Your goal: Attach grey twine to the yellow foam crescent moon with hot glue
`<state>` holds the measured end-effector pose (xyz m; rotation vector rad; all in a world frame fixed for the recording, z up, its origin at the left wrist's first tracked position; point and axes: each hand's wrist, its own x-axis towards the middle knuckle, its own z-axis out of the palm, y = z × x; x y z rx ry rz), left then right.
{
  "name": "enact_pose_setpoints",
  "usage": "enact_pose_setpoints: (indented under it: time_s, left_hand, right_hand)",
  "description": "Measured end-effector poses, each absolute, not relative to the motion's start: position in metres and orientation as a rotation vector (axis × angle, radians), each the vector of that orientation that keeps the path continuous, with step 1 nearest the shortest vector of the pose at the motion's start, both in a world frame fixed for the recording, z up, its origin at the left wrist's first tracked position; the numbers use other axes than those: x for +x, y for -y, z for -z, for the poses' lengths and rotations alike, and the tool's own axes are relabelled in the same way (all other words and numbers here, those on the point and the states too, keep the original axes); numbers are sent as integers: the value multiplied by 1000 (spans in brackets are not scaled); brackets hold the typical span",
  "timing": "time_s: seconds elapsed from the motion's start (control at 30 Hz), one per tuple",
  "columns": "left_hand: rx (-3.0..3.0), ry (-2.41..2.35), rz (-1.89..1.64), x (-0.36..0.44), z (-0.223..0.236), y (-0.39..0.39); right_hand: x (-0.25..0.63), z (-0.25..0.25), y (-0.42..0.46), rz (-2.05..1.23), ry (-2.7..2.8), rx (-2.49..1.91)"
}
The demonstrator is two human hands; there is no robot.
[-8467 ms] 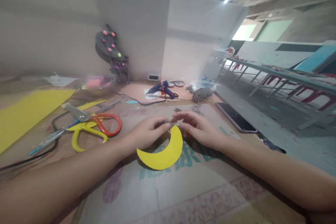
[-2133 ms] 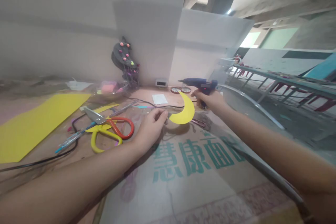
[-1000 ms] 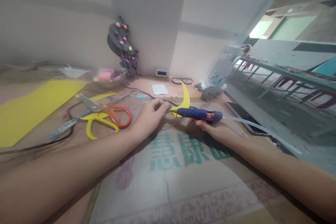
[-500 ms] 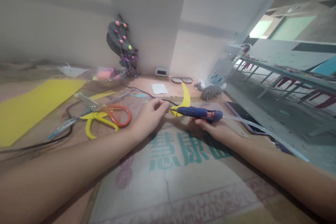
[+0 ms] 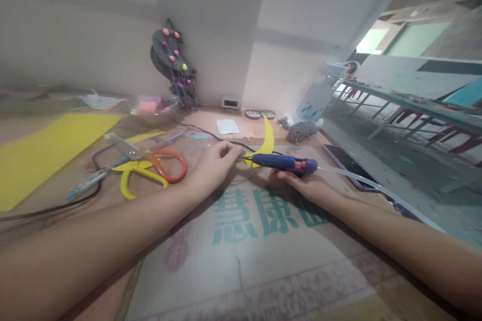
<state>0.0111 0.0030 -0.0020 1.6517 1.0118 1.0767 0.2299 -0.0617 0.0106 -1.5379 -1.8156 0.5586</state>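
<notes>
My right hand (image 5: pixel 291 178) is wrapped around a blue hot glue gun (image 5: pixel 280 161), which lies level with its nozzle pointing left. A long clear glue stick (image 5: pixel 350 174) trails out of its back end. The fingers of my left hand (image 5: pixel 222 158) are pinched together at the nozzle tip, by the lower end of a yellow crescent cutout (image 5: pixel 268 135). Part of the crescent is hidden behind the gun, and a small greyish bit shows at my fingertips. Scissors (image 5: pixel 165 164) with one orange and one yellow handle lie open left of my left hand.
A yellow sheet (image 5: pixel 48 153) and a pen (image 5: pixel 88 183) lie at left, with a black cord nearby. Behind stand a grey crescent ornament with coloured balls (image 5: pixel 163 50) and a small clock (image 5: pixel 231 103). Grey yarn (image 5: pixel 301 132) and a phone (image 5: pixel 348 165) are at right.
Both hands and the glue gun keep nearly the same pose. The whole view has shifted very slightly.
</notes>
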Motion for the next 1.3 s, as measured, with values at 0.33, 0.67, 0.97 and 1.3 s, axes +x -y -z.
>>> enact_pose_setpoints:
  time_s: [0.33, 0.67, 0.97, 1.3]
  left_hand:
    - [1625, -1024, -1087, 10, 5, -5]
    - [1635, -1027, -1072, 11, 1, -4]
    - [1650, -1046, -1056, 10, 2, -4]
    - [1633, -1051, -1066, 11, 2, -4]
  right_hand:
    - [234, -8, 61, -551, 1786, -1606]
    - [230, -13, 63, -504, 1859, -1551]
    - [228, -16, 66, -592, 1854, -1528]
    - [227, -15, 64, -534, 1828, -1538]
